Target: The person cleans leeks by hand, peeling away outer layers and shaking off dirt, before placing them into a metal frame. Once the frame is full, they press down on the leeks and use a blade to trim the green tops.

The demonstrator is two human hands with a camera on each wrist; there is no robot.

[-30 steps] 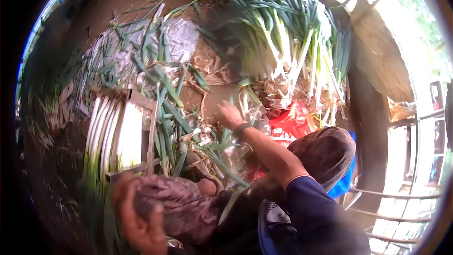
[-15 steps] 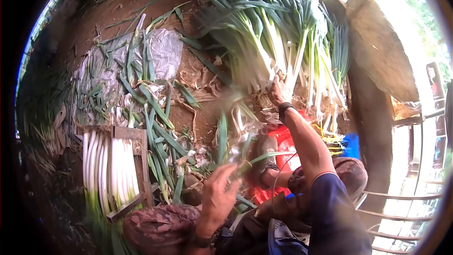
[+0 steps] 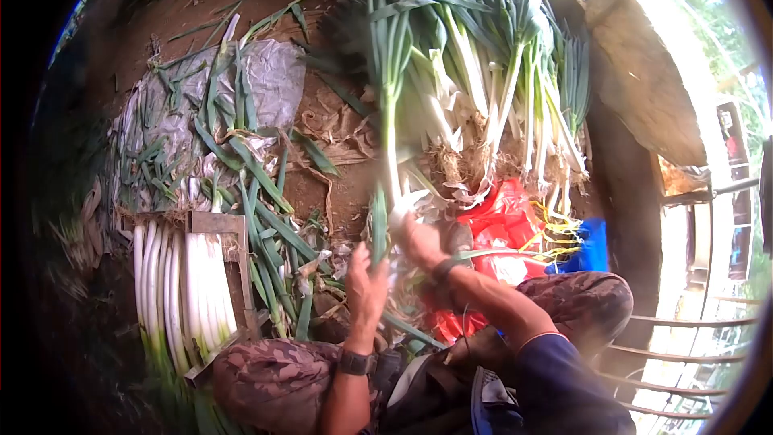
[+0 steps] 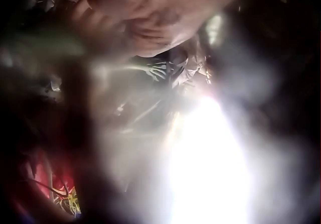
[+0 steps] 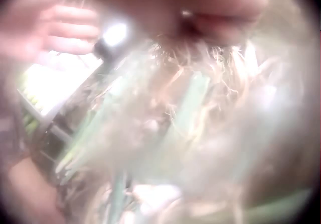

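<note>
A long leek (image 3: 390, 129) stands upright, leaves up, with its white root end low in my right hand (image 3: 423, 243). My right fingers grip that end; in the right wrist view thin roots (image 5: 220, 58) hang just below them. Close on its left is my left hand (image 3: 366, 288), raised over the knee. Its fingers (image 5: 75, 30) show extended and apart from the leek in the right wrist view. A bundle of leeks (image 3: 483, 56) with roots and dry skins stands at the back right. The left wrist view is mostly glare and blur.
Trimmed leeks (image 3: 169, 282) lie in a wooden frame (image 3: 217, 224) at left. Cut green leaves (image 3: 282, 229) litter the ground beside it, and a grey plastic sheet (image 3: 278, 72) lies behind. A red plastic bag (image 3: 503, 221), yellow ties (image 3: 564, 238) and a blue object (image 3: 592, 246) are at right.
My right hand reached to the bundle, took hold of a leek and brought it left and nearer. My left hand moved from the left knee toward the middle, beside that leek.
</note>
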